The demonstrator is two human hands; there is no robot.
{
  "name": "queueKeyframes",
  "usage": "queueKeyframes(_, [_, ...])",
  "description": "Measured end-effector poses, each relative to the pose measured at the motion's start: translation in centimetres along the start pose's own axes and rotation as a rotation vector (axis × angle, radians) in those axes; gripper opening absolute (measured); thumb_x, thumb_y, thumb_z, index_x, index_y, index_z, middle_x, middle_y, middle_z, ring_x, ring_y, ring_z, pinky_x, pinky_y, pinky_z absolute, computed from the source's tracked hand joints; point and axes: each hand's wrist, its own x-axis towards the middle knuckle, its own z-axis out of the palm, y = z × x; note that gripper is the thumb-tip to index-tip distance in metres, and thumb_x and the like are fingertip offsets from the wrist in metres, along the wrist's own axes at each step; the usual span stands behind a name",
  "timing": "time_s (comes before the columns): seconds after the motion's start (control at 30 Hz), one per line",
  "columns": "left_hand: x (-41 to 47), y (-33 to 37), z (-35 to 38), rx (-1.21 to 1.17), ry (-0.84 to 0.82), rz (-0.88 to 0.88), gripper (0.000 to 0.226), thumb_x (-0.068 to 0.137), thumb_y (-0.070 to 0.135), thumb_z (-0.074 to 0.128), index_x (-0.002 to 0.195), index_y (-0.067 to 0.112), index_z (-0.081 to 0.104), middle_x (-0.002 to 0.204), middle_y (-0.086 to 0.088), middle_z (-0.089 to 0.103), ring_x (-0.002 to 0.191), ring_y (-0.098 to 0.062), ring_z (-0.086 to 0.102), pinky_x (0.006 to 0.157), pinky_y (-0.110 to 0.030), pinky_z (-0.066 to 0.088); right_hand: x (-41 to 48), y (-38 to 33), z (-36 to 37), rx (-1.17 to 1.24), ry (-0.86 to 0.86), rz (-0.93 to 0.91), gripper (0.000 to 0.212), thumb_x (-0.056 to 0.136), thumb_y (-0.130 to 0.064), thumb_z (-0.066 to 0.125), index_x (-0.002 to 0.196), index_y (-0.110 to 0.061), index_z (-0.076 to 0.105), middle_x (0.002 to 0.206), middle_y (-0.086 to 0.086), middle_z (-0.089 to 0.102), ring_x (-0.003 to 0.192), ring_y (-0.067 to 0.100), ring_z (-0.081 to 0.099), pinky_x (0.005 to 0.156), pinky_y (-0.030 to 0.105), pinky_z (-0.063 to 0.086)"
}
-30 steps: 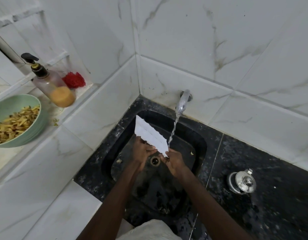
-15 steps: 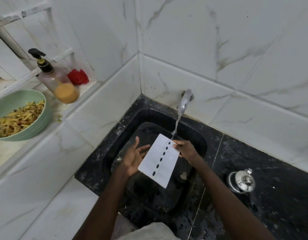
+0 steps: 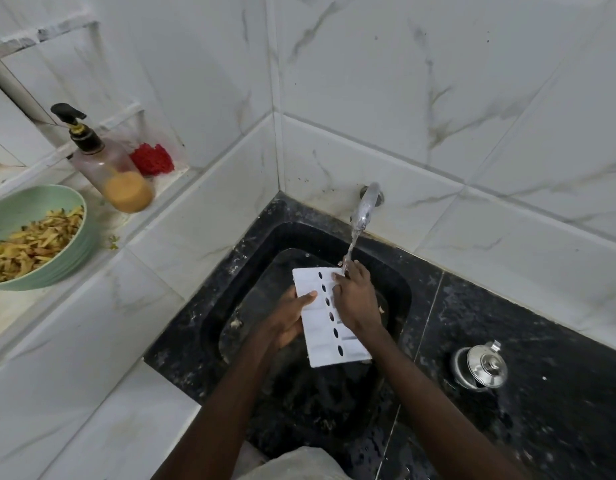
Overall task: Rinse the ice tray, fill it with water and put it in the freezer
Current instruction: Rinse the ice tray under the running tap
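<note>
The white ice tray (image 3: 322, 336) lies flat over the black sink (image 3: 251, 258), its face with a row of dark oval holes turned up. My left hand (image 3: 289, 318) grips its left long edge, thumb on top. My right hand (image 3: 356, 299) lies palm down on the tray's right side near the far end. Water runs from the chrome tap (image 3: 365, 207) and lands at the tray's far right corner, by my right fingers.
A soap pump bottle (image 3: 116, 171), a red scrubber (image 3: 152, 159) and a green bowl of yellow peelings (image 3: 32, 237) stand on the white ledge at left. A steel lidded pot (image 3: 481, 367) sits on the black counter right of the sink.
The tray went from tilted on edge under the stream to flat and face up. My right hand has moved from its far corner onto its top surface.
</note>
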Motion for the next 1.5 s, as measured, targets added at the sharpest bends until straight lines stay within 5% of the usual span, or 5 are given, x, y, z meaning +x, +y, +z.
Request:
queueKeyframes(0.5, [0.0,-0.1,0.4,0.02,0.051,0.079,0.06,0.089,0.016,0.073,0.144,0.008,0.051,0.137,-0.021,0.065,0.124,-0.045,0.063,0.106,-0.068,0.047,0.7,0.5,-0.8,0.167,-0.181,-0.021,0.039,0.105,-0.021,0.044,0.137,-0.026,0.067,0.169,0.007,0.018,0.155,0.03,0.013,0.125,0.051,0.021])
queueKeyframes(0.63, [-0.2,-0.3,-0.3,0.054,0.054,0.081,0.051,0.094,0.014,0.07,0.142,0.008,0.053,0.135,-0.019,0.067,0.122,-0.044,0.065,0.104,-0.067,0.048,0.9,1.1,-1.6,0.1,-0.092,0.024,0.035,0.103,-0.024,0.047,0.127,-0.026,0.072,0.165,0.007,0.027,0.15,0.032,0.026,0.119,0.056,0.035])
queueKeyframes(0.93, [-0.1,1.4,0.2,0.076,0.121,0.118,0.042,0.098,0.009,0.065,0.14,0.009,0.056,0.126,-0.014,0.072,0.113,-0.038,0.071,0.099,-0.062,0.055,0.3,1.8,-1.5,0.101,-0.28,-0.059,0.057,0.11,-0.053,0.02,0.163,-0.033,0.019,0.172,-0.012,0.004,0.156,0.024,0.016,0.125,0.049,0.02])
queueKeyframes(1.13, [0.3,1.4,0.2,0.204,0.348,0.191,0.06,0.088,0.025,0.067,0.142,0.019,0.044,0.137,-0.012,0.064,0.116,-0.032,0.068,0.094,-0.06,0.058,-2.0,2.4,0.2,0.218,-0.291,-0.046,0.059,0.108,-0.059,0.023,0.154,-0.03,0.045,0.172,-0.007,0.009,0.156,0.025,0.017,0.125,0.051,0.022])
queueKeyframes(1.5, [-0.3,1.4,3.1,0.118,0.139,0.1,0.035,0.105,0.02,0.059,0.139,0.018,0.049,0.127,-0.009,0.071,0.109,-0.031,0.073,0.089,-0.059,0.06,-1.2,2.2,-0.3,0.471,-0.211,0.061,0.039,0.107,-0.045,0.046,0.139,-0.032,0.063,0.168,-0.012,0.011,0.151,0.019,0.026,0.121,0.039,0.028])
